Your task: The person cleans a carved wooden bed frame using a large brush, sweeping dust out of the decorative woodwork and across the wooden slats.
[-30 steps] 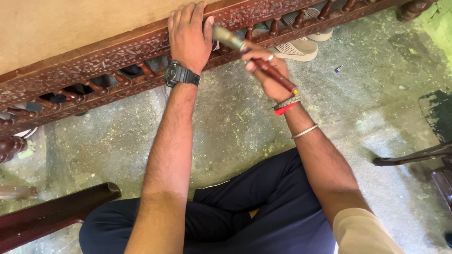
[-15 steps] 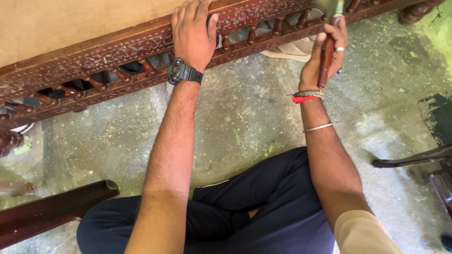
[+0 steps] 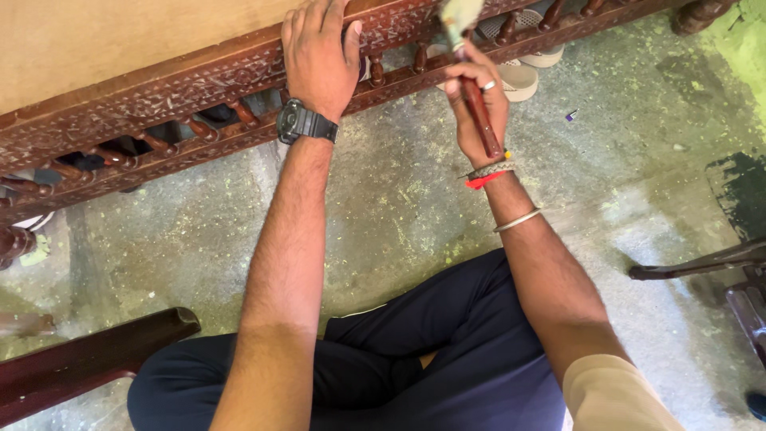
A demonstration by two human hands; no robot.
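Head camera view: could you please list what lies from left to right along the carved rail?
Carved wooden rail → left hand → brush in the right hand → pale shoe behind the rail.

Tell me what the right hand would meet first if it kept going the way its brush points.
Probably the carved wooden rail: the right hand aims the brush up at its spindle row, bristles already close. Depth is unclear, so contact cannot be told.

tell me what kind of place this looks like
Probably a furniture finishing workshop: a carved wooden rail under the left hand, a brush in the right hand, and a stained concrete floor.
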